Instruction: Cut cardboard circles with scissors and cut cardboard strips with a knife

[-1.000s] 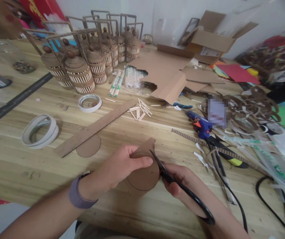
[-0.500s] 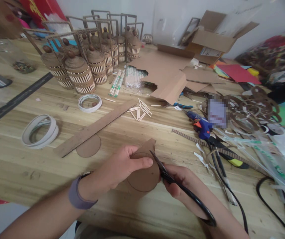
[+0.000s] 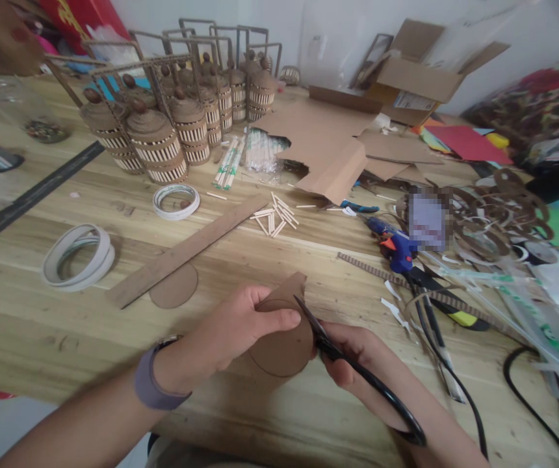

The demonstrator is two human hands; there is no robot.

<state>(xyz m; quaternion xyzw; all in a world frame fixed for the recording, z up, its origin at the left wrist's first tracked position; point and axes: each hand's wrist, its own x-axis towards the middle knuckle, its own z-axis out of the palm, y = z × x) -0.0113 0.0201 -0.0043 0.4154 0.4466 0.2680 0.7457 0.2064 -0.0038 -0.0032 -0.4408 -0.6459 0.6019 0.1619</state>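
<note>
Between my hands is a piece of brown cardboard (image 3: 282, 348) with a circle drawn on it. My left hand (image 3: 240, 325) pinches it, thumb on top and the other fingers mostly hidden beneath. My right hand (image 3: 357, 354) grips black-handled scissors (image 3: 325, 341), whose blades lie at the circle's upper right edge. A cut cardboard disc (image 3: 175, 286) rests on the table to the left, partly under a long cardboard strip (image 3: 192, 250).
Rolls of tape (image 3: 78, 257) lie at the left. Several lantern-like cardboard models (image 3: 155, 146) stand behind, near short wooden sticks (image 3: 279, 214). To the right are a blue glue gun (image 3: 391, 244), its black cord and a heap of cardboard rings (image 3: 484, 221).
Almost nothing differs. Both hands, the cardboard and the scissors keep nearly the same position.
</note>
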